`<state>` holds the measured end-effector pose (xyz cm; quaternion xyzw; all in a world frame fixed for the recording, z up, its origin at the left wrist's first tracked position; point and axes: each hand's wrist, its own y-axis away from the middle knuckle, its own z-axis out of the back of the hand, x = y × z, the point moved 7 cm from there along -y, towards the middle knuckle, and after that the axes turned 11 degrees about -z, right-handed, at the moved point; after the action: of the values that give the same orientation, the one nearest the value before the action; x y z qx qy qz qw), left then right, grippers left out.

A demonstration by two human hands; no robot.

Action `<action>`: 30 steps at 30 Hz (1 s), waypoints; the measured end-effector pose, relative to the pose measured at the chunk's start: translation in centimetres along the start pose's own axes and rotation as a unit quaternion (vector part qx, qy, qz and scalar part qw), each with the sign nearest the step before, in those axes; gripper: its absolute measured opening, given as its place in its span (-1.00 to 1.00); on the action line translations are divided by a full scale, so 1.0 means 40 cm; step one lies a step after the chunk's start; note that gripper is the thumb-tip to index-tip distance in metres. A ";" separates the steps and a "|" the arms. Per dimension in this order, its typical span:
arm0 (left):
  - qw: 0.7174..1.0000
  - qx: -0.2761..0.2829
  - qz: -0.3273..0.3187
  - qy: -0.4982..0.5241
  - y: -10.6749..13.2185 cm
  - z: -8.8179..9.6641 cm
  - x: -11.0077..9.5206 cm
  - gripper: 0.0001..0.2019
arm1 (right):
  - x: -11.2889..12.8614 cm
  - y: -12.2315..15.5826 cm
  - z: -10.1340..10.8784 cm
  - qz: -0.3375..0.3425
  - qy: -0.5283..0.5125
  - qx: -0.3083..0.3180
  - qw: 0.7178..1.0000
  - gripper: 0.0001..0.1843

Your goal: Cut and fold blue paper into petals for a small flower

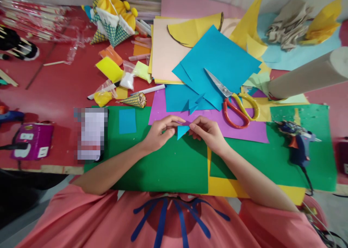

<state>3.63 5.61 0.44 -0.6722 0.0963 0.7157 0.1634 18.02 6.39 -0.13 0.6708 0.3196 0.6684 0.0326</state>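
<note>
Between my two hands is a small folded piece of blue paper (181,132), held over the green sheet (163,168). My left hand (162,132) has its thumb and fingers closed near the left end of the fold. On the other end, my right hand (204,131) pinches the paper between thumb and fingers. Just beyond them lie small blue folded pieces (195,103) on purple paper (212,123). A blue paper square (127,121) rests on the green sheet to the left. Scissors (236,108) with red and yellow handles lie to the right, blades on larger blue sheets (214,59).
A phone (91,134) lies at the left edge of the green sheet. At the right rests a glue gun (300,148) with its cord. A paper roll (310,74) leans in from the right. Bags of yellow clay (109,69) and a small patterned cone (136,100) sit behind.
</note>
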 end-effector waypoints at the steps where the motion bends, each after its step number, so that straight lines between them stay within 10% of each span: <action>1: 1.000 -0.004 0.012 0.015 -0.003 0.002 0.002 -0.73 | 0.002 0.001 0.001 0.007 0.011 -0.007 1.000 -0.70; 6: 0.996 -0.003 0.090 -0.020 -0.012 0.002 0.015 -0.68 | 0.004 0.003 -0.006 0.023 0.056 -0.015 0.998 -0.72; 30: 0.997 0.005 0.076 -0.026 -0.006 -0.012 0.023 -0.76 | 0.003 0.000 -0.020 0.042 0.071 0.006 0.997 -0.70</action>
<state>4.12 5.76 -0.50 -0.6429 0.1464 0.7430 0.1148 17.29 6.12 0.05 0.6347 0.2971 0.7131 -0.0225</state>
